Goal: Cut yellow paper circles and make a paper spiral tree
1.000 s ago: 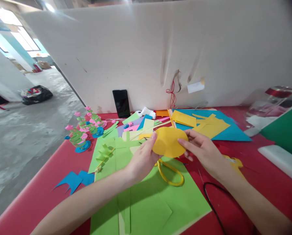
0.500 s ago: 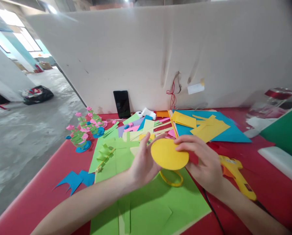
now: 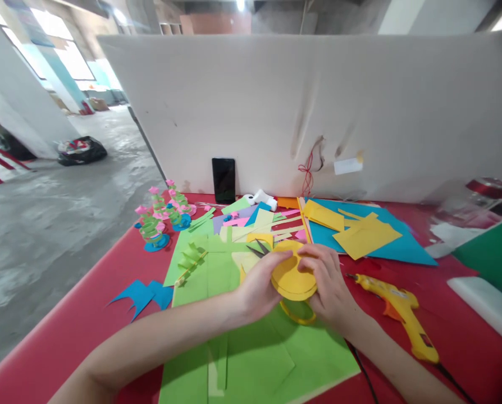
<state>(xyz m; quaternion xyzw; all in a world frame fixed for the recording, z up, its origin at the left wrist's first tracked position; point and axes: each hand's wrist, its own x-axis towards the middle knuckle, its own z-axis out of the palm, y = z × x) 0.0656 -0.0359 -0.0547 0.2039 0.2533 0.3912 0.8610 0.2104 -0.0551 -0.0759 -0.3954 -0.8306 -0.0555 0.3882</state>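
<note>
A round yellow paper disc (image 3: 293, 278) is held up between my two hands, with what looks like a second yellow edge along its lower rim. My left hand (image 3: 263, 285) grips its left side, the thumb lying on top. From the right, my right hand (image 3: 327, 280) pinches the disc with curled fingers. Below it, scissors (image 3: 299, 320) with yellow handles lie on the green paper (image 3: 255, 359); their dark blade tips poke out past my left hand, and the middle is hidden. Left of my hands rests a curled green paper strip on a yellow stem (image 3: 191, 268).
A yellow glue gun (image 3: 398, 308) lies at the right with its cord trailing. Yellow paper pieces (image 3: 366, 233) rest on a blue sheet (image 3: 406, 247). Small paper flower pots (image 3: 156, 241) stand at the back left, near blue cutouts (image 3: 139, 300). A phone (image 3: 224, 180) leans on the board.
My left hand has closed from open fingers onto the disc's edge. The disc has tilted, and the scissors' blades now show. The head view has shifted a little.
</note>
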